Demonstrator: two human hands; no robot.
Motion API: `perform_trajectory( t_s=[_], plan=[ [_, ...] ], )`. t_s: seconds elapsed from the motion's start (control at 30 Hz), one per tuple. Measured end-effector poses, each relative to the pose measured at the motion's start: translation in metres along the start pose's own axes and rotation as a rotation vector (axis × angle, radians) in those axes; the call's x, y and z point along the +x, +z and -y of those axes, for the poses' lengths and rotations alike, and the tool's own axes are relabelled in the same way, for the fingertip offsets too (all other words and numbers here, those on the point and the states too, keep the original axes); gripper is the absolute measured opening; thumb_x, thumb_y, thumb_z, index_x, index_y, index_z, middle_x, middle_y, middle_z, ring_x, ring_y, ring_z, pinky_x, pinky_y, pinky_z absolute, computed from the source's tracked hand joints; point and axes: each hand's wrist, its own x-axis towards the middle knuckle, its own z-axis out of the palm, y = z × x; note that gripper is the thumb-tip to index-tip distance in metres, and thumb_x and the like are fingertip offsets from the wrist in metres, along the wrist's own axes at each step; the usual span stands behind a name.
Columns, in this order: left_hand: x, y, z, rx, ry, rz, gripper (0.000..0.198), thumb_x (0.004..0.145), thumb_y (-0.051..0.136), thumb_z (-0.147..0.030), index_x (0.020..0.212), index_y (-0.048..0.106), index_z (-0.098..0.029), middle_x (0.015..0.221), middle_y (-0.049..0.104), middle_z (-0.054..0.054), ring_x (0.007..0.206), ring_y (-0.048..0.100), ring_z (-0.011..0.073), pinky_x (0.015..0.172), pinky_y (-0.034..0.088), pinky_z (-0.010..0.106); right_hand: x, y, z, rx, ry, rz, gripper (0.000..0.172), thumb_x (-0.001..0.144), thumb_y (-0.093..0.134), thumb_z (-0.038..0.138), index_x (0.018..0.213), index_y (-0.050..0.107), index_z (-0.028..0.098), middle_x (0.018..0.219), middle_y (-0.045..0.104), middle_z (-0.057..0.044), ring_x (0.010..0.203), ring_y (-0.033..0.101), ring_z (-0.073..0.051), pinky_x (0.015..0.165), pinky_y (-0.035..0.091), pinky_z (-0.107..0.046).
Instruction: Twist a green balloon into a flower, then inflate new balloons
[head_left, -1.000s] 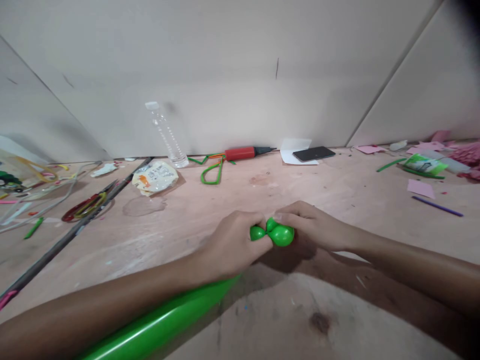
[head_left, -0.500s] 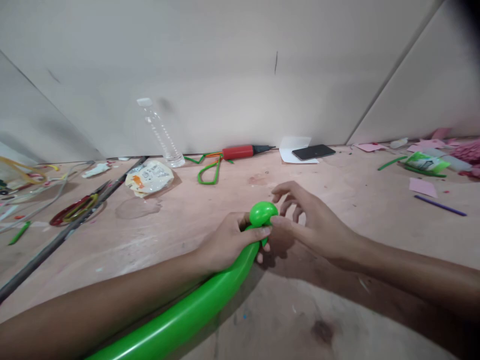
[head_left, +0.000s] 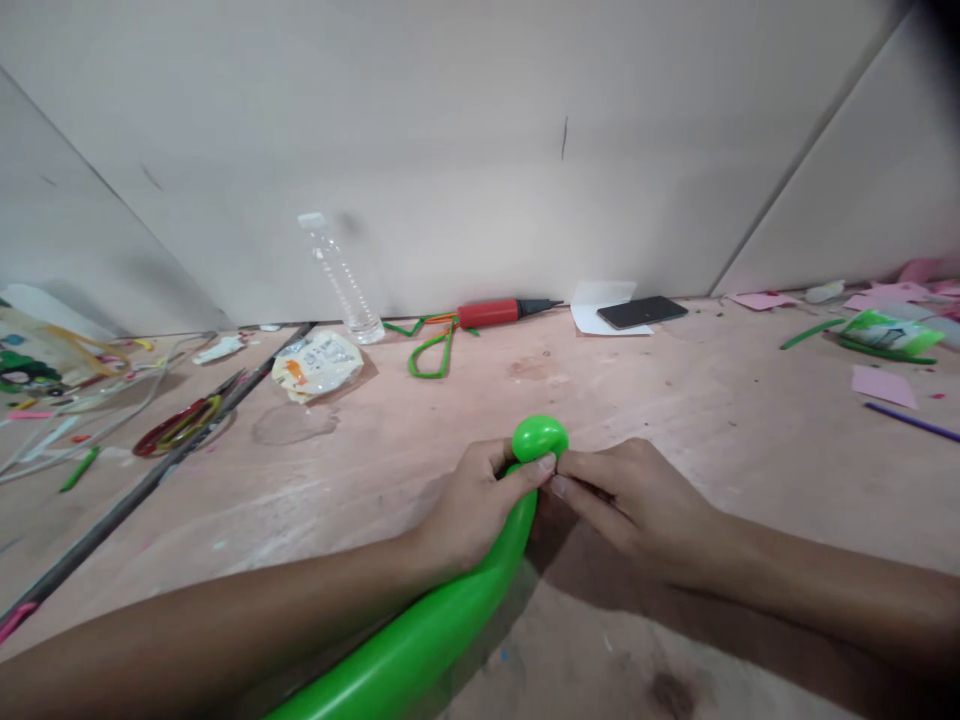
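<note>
Both left hand (head_left: 474, 512) and right hand (head_left: 654, 508) pinch the green balloon (head_left: 454, 622), wall (head_left: 465, 170) well beyond.

Black phone (head_left: 643, 312) on white paper (head_left: 592, 321)

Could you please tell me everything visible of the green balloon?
The balloon is long, glossy, green and inflated, rubbery-looking, with a round bulb at its far end. It slants up from the bottom edge, its near end out of view. The left hand grips it below the bulb, thumb on top; the right hand is at the bulb's base, its hold unclear.
</note>
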Motion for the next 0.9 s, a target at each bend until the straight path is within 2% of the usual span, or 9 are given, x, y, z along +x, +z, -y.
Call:
perform_trajectory(
  t_s=[0.1,0.2,0.33,0.43,0.5,0.6,0.77,0.83,0.9],
  plan=[
    [0.000,0.000,0.000,0.048,0.030,-0.020,0.036,0.088,0.065,-0.047,0.072,0.065,-0.015,0.060,0.062,0.000,0.062,0.059,0.0150,0.063,0.047,0.026,0.002,-0.004,-0.003,-0.073,-0.129,-0.140,0.029,0.095,0.051,0.018,0.068,0.059,0.018,0.053,0.056,0.004,0.045,0.045,-0.009,0.050,0.030,-0.024],
    [-0.001,0.001,-0.003,0.086,0.044,0.002,0.043,0.091,0.059,-0.052,0.069,0.063,-0.015,0.060,0.061,0.001,0.063,0.059,0.0162,0.064,0.046,0.027,0.004,-0.010,-0.004,-0.213,-0.241,-0.274,0.024,0.093,0.053,0.014,0.070,0.059,0.019,0.055,0.058,0.003,0.048,0.048,-0.010,0.052,0.033,-0.025],
    [-0.001,0.000,-0.007,0.201,0.102,0.031,0.045,0.097,0.048,-0.053,0.072,0.060,-0.018,0.062,0.059,0.000,0.080,0.063,0.0206,0.076,0.049,0.030,0.006,-0.013,-0.008,-0.324,-0.256,-0.273,0.015,0.094,0.053,0.015,0.084,0.064,0.017,0.058,0.062,0.002,0.048,0.053,-0.011,0.051,0.033,-0.027],
    [-0.001,-0.002,-0.007,0.293,0.171,-0.034,0.038,0.099,0.047,-0.053,0.085,0.059,-0.020,0.077,0.063,0.001,0.097,0.062,0.0214,0.093,0.047,0.033,0.006,-0.011,-0.010,-0.359,-0.228,-0.248,0.017,0.095,0.051,0.016,0.083,0.063,0.017,0.055,0.059,0.003,0.046,0.050,-0.011,0.049,0.030,-0.028],
    [-0.001,-0.003,-0.004,0.340,0.180,-0.084,0.036,0.098,0.049,-0.055,0.092,0.058,-0.020,0.086,0.063,0.001,0.096,0.060,0.0202,0.094,0.048,0.034,0.006,-0.011,-0.009,-0.369,-0.232,-0.246,0.019,0.095,0.050,0.016,0.080,0.062,0.018,0.055,0.058,0.003,0.047,0.050,-0.011,0.050,0.030,-0.028],
    [0.000,-0.003,-0.001,0.336,0.164,-0.064,0.037,0.097,0.050,-0.056,0.092,0.056,-0.020,0.090,0.061,0.001,0.089,0.059,0.0180,0.086,0.051,0.032,0.005,-0.011,-0.008,-0.355,-0.210,-0.248,0.018,0.093,0.051,0.016,0.078,0.061,0.019,0.055,0.058,0.004,0.047,0.051,-0.011,0.051,0.028,-0.027],
    [0.000,0.002,-0.001,0.037,-0.003,0.068,0.042,0.095,0.051,-0.060,0.098,0.055,-0.018,0.070,0.059,-0.001,0.053,0.057,0.0136,0.049,0.051,0.026,0.007,-0.011,-0.006,-0.237,-0.055,-0.213,0.012,0.085,0.057,0.017,0.074,0.054,0.021,0.054,0.054,0.006,0.047,0.050,-0.011,0.051,0.027,-0.026],
    [-0.001,0.004,-0.002,-0.016,-0.013,0.076,0.042,0.094,0.053,-0.059,0.098,0.056,-0.017,0.069,0.060,-0.001,0.051,0.058,0.0131,0.047,0.052,0.025,0.007,-0.011,-0.005,-0.158,0.055,-0.194,0.009,0.083,0.060,0.020,0.079,0.052,0.022,0.057,0.055,0.006,0.049,0.051,-0.012,0.052,0.029,-0.026],
    [-0.001,0.004,-0.002,-0.037,0.002,0.068,0.041,0.094,0.055,-0.057,0.098,0.057,-0.016,0.069,0.061,0.000,0.053,0.060,0.0127,0.048,0.054,0.025,0.008,-0.010,-0.003,-0.014,0.194,-0.156,0.016,0.082,0.063,0.023,0.094,0.052,0.023,0.065,0.058,0.005,0.053,0.055,-0.014,0.052,0.034,-0.026]
  ],
)
